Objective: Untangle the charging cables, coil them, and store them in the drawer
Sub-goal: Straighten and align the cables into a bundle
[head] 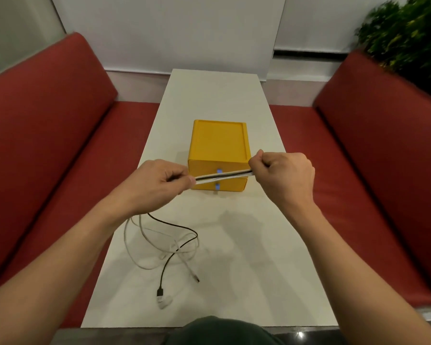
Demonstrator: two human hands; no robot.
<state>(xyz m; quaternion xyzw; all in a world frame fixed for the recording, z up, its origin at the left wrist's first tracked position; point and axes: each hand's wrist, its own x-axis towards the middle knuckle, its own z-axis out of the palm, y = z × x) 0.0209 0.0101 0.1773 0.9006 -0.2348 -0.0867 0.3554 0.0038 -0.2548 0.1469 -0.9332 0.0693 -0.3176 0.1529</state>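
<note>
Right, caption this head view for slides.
Left hand and right hand pull cables taut before the yellow drawer box; loose ends on the table.

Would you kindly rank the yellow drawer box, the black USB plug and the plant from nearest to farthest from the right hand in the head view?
1. Yellow drawer box, beside the right hand.
2. Black USB plug, on the table, near left.
3. Plant, far right.

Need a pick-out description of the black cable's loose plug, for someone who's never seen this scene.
Start at the long white table between the red benches; nearer the viewer than the yellow drawer box lies a tangle of cables. At its nearest end sits the black USB plug, right beside a white plug. It is the only dark connector there.
</note>
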